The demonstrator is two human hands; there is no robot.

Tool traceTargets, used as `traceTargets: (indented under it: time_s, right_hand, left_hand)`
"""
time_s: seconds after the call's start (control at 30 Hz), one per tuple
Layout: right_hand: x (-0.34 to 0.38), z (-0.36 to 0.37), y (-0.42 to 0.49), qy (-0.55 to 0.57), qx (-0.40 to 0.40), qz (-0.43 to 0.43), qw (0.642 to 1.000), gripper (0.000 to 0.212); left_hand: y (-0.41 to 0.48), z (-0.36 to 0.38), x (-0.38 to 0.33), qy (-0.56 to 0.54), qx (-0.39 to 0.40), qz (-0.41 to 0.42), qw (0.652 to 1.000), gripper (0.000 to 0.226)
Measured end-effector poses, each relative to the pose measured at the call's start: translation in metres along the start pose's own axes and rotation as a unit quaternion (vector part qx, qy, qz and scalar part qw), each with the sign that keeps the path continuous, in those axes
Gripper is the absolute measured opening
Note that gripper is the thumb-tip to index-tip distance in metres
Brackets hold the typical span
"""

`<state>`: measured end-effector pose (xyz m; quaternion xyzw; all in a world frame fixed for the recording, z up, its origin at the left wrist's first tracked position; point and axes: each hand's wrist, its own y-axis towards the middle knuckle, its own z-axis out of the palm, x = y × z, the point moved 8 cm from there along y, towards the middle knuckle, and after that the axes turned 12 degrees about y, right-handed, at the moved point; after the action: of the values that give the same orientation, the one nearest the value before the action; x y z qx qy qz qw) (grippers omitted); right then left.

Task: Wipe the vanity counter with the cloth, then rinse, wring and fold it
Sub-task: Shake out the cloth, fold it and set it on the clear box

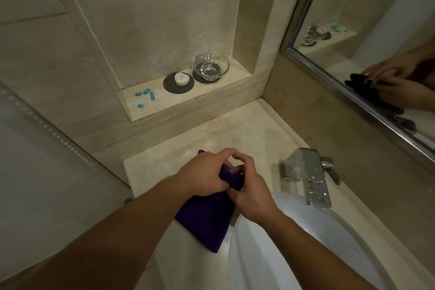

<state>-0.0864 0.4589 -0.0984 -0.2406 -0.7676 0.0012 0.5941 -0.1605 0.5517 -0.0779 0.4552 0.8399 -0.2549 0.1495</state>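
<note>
Left hand (204, 175), right hand (252, 198): each grip pinches purple cloth (204, 222) on counter (247, 134) beside basin (317, 233); soap (181, 78) label unreadable.

Got bare counter (247, 129) open beyond the cloth (204, 216), right up to the corner. Boxed in on the right by the faucet (314, 179) sticking out over the sink (341, 238). Tight up in the niche, crowded with a glass dish (210, 66), soap (181, 77) and blue bits (152, 96)
</note>
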Motion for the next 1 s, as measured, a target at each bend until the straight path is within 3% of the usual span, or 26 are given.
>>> traceTargets:
  time_s: [0.07, 0.17, 0.27, 0.43, 0.53, 0.7, 0.8, 0.87, 1.0]
  right_hand:
    - [0.009, -0.006, -0.005, 0.018, -0.011, -0.020, 1.000, 0.094]
    - [0.019, -0.014, -0.015, 0.037, -0.028, -0.038, 0.998, 0.104]
    - [0.034, -0.021, -0.026, 0.059, -0.033, -0.045, 0.997, 0.113]
    - [0.082, -0.038, -0.044, -0.006, -0.046, -0.094, 0.994, 0.117]
    - [0.116, -0.057, -0.059, -0.023, -0.069, -0.125, 0.989, 0.111]
    - [0.157, -0.087, -0.089, -0.082, -0.087, -0.126, 0.985, 0.088]
    - [0.170, -0.113, -0.108, -0.133, -0.135, -0.111, 0.976, 0.036]
    - [0.180, -0.127, -0.121, -0.148, -0.153, -0.112, 0.971, 0.013]
    - [0.216, -0.151, -0.144, -0.117, -0.185, -0.145, 0.965, 0.014]
  left_hand:
    - [0.000, -0.013, -0.008, -0.008, -0.004, -0.003, 1.000, 0.097]
    - [-0.007, -0.026, -0.022, 0.037, -0.011, 0.000, 0.999, 0.105]
    - [-0.011, -0.032, -0.024, 0.002, 0.009, -0.044, 0.999, 0.106]
    - [-0.027, -0.060, -0.045, -0.049, -0.035, -0.035, 0.998, 0.040]
    - [-0.047, -0.088, -0.064, -0.120, -0.108, 0.009, 0.987, 0.023]
    - [-0.082, -0.144, -0.104, -0.235, -0.161, 0.060, 0.957, 0.018]
    - [-0.104, -0.187, -0.124, -0.268, -0.196, 0.070, 0.941, 0.013]
    - [-0.118, -0.212, -0.136, -0.288, -0.203, 0.080, 0.932, 0.014]
    - [-0.144, -0.247, -0.155, -0.296, -0.205, 0.094, 0.928, 0.014]
